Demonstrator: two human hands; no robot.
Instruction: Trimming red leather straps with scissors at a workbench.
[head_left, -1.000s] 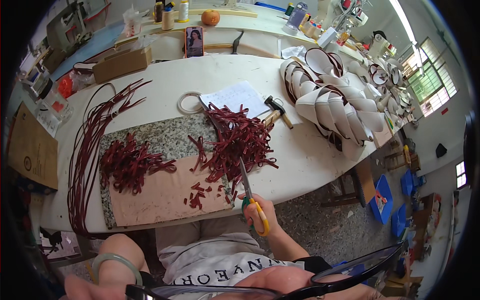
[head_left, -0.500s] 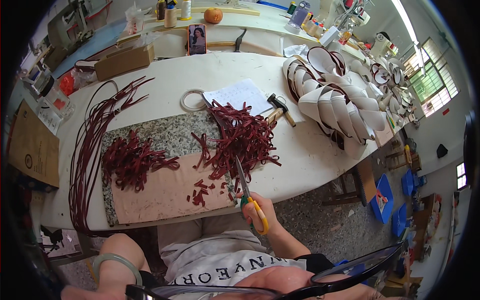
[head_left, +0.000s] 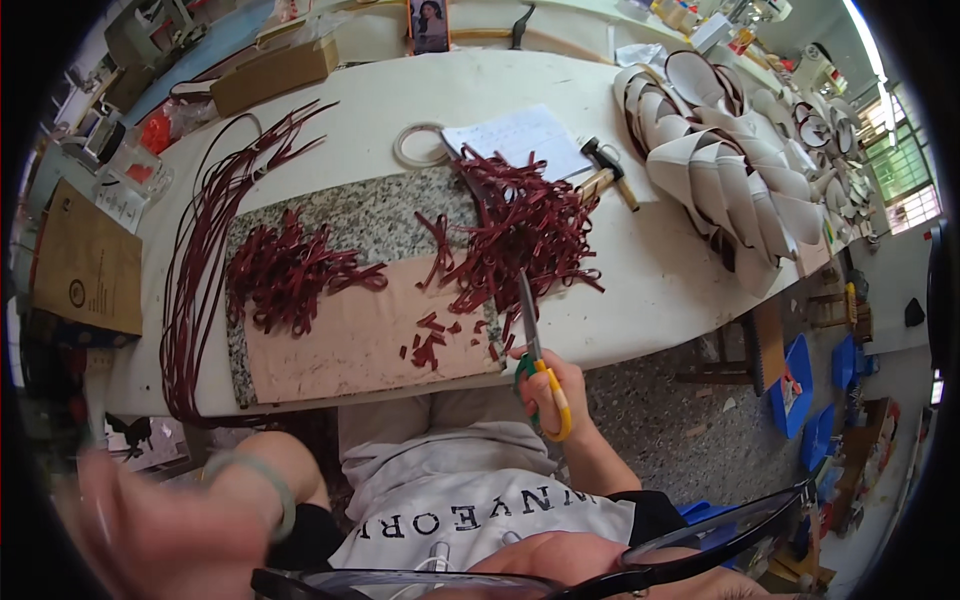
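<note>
My right hand (head_left: 563,388), beyond the table's front edge, is closed round scissors (head_left: 557,403) with yellow and green handles. Their blades point up at a large heap of dark red looped leather strips (head_left: 520,225). A smaller heap of looped strips (head_left: 290,272) lies left on a granite slab (head_left: 375,218) and its pinkish sheet (head_left: 345,345). Small red offcuts (head_left: 428,350) are scattered on that sheet. At the lower left my left hand (head_left: 165,525), a pale bangle on its wrist, is raised off the table and smeared by motion.
Long dark red strips (head_left: 205,260) hang over the table's front edge at left. Behind the large heap are a tape roll (head_left: 420,146), a paper sheet (head_left: 520,140) and a hammer (head_left: 612,170). Stacked white curved pieces (head_left: 730,170) fill the right side. A cardboard box (head_left: 275,78) stands at back left.
My left hand has come up into fuller view at the lower left. The view has tilted, so the table sits higher and further right. My right hand still holds the scissors.
</note>
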